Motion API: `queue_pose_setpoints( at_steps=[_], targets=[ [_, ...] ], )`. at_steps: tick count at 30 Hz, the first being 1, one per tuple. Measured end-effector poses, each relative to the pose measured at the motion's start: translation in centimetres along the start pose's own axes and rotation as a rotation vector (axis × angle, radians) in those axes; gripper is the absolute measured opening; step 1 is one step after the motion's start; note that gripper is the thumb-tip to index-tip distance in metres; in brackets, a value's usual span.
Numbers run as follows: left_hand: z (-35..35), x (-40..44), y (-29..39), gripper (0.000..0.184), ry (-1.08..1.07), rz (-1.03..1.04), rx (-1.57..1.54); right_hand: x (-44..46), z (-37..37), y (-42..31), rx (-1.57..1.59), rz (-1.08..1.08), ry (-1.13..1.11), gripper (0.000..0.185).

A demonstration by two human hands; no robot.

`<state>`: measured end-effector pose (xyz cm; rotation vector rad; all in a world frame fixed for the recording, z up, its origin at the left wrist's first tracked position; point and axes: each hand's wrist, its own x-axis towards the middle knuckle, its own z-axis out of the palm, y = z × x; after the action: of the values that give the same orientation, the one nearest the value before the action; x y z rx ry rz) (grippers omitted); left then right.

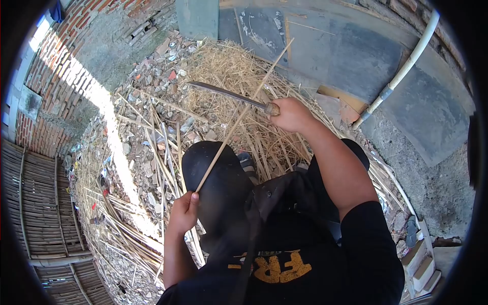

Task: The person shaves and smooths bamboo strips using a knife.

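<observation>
My right hand (291, 116) is closed around the wooden handle of a long curved knife (227, 93), its dark blade pointing left. Under my left hand's thumb (183, 213) sits the near end of a thin bamboo strip (221, 147), gripped by closed fingers. From there the strip runs up and to the right across my dark-clothed knee. The blade crosses the strip near the handle; whether they touch I cannot tell. Beyond both lies a heap of pale shavings (216, 63) on the ground.
More bamboo strips (129, 231) lie on the rubble at left. A brick wall (66, 66) rises at upper left, with a slatted bamboo panel (43, 198) below it. Grey boards (351, 61) lean at the back, near a white pipe (406, 66). My sandalled foot (248, 165) is close by.
</observation>
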<state>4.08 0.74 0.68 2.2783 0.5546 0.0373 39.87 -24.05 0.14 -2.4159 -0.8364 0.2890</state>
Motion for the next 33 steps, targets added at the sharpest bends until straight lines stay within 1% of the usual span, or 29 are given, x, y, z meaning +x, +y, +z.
queue_pose_setpoints(
  at_steps=[4,7,10,13,16,19,22,25,29,32,33],
  targets=[
    [0.0,0.0,-0.1,0.052,-0.007,-0.001,-0.001,-1.0,0.3,-1.5,0.002,-0.009,-0.013,0.036],
    [-0.1,0.0,0.1,0.052,-0.022,-0.010,0.038,-2.3,-0.7,-3.8,-0.211,-0.086,-0.061,0.038],
    [-0.1,0.2,-0.4,0.051,-0.030,0.010,-0.006,-0.7,0.5,-1.5,-0.078,-0.055,-0.080,0.037],
    [-0.4,0.2,-0.1,0.050,-0.037,-0.011,-0.002,0.5,0.6,-0.7,0.012,0.041,0.026,0.032],
    [-0.2,0.1,-0.8,0.050,-0.022,0.009,-0.004,0.0,1.2,-1.0,0.019,0.013,0.067,0.030],
    [-0.3,0.2,-0.2,0.050,-0.064,-0.055,-0.034,-2.3,0.5,-3.6,-0.071,-0.077,-0.073,0.031],
    [-0.3,0.3,-0.5,0.050,-0.058,-0.011,-0.006,-2.8,-0.1,-4.9,-0.132,-0.132,-0.182,0.031],
    [-0.4,0.2,0.2,0.049,-0.062,-0.077,-0.025,0.1,0.7,-1.8,0.044,0.044,-0.097,0.029],
    [0.2,-0.1,-0.3,0.049,0.025,0.020,-0.038,-0.6,0.8,-2.5,0.034,0.017,-0.028,0.030],
    [0.7,-0.3,0.2,0.048,0.060,-0.009,0.072,-2.2,0.9,-3.3,-0.010,-0.084,0.004,0.031],
    [0.9,-0.3,0.6,0.047,0.059,-0.008,0.091,-2.7,0.6,-3.9,-0.079,-0.105,-0.045,0.031]
  ],
)
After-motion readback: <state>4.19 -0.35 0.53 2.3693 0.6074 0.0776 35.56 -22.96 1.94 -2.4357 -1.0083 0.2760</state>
